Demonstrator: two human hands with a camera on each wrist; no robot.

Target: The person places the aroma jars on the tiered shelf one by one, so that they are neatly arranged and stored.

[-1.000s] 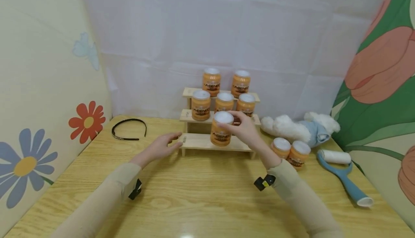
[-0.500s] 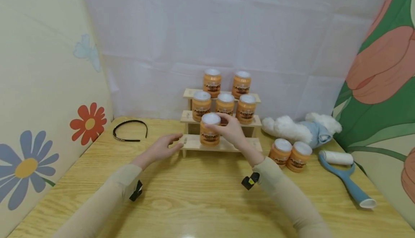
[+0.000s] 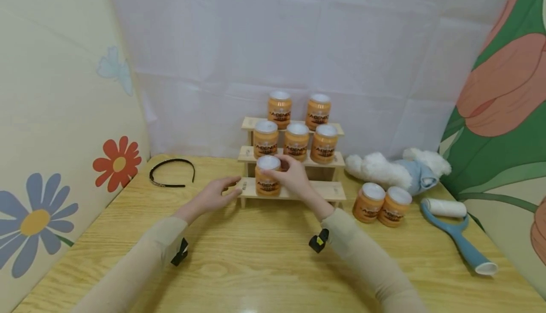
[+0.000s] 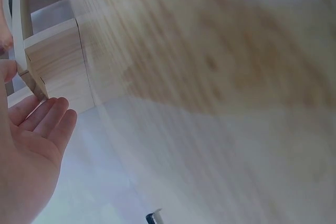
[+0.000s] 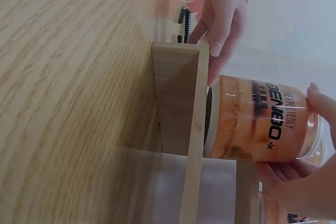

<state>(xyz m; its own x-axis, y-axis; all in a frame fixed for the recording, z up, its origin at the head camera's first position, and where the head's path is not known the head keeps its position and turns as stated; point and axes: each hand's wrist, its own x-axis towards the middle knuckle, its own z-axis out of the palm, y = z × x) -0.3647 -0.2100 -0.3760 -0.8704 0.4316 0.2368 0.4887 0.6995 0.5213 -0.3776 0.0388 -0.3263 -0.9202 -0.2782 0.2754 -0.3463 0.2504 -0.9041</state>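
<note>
My right hand [image 3: 295, 177] grips an orange jar [image 3: 267, 184] with a white lid, fingers and thumb round its upper part. The jar is over the left part of the lowest step of a three-tier wooden display stand [image 3: 317, 189]. In the right wrist view, the jar [image 5: 257, 121] looks slightly tilted, its base at the board, with a dark gap along part of it. My left hand [image 3: 211, 194] holds the left end of that lowest board, thumb and fingers on either side; in the left wrist view its fingers [image 4: 52, 121] reach the board's corner.
Three matching jars [image 3: 296, 142] stand on the middle step and two jars [image 3: 279, 110] on top. Two more jars [image 3: 369, 203] stand on the table at right, near a white plush toy [image 3: 379, 170] and a blue-handled lint roller [image 3: 462, 242]. A black headband [image 3: 172, 160] lies at left.
My right hand has carried the jar leftward along the lowest step and lowered it slightly toward the board. My left hand has stayed at the stand's left end.
</note>
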